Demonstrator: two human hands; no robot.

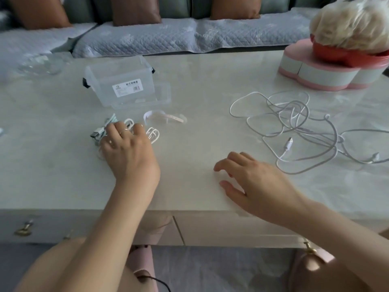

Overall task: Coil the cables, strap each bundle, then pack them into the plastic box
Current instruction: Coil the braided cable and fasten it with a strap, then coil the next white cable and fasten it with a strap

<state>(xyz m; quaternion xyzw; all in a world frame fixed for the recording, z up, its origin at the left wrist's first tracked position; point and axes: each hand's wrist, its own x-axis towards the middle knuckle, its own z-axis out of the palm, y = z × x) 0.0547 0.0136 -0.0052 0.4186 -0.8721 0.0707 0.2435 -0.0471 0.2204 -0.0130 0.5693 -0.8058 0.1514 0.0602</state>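
- My left grip (126,148) lies over the coiled bundle (100,133) on the counter (200,85). Its fingers curl down onto the coil with the thumb out to the side. I read that as a hold that keeps the loops from springing apart.
- The straps (162,117) lie just beyond that grip, near enough to reach without letting go of the coil. I judge that strapping this bundle is the step in hand.
- A small pale looped piece (153,135) sits just beside the thumb. I cannot tell whether it is a strap or a short cable.
- My right grip (256,182) is wide and slack and holds nothing. It is low over bare counter, between the bundle and the loose work.
- The loose cables (294,123) sprawl in a tangle to the right, well apart from the bundle, with one USB plug (288,144) showing. I cannot count how many cables are in the tangle, and its right side runs out of view.
- The plastic box (122,81) stands open behind the bundle. Nothing I can make out lies inside, though its clear walls blur into the counter.
- My fingers hide most of the bundle, so I cannot tell whether a strap is on it.
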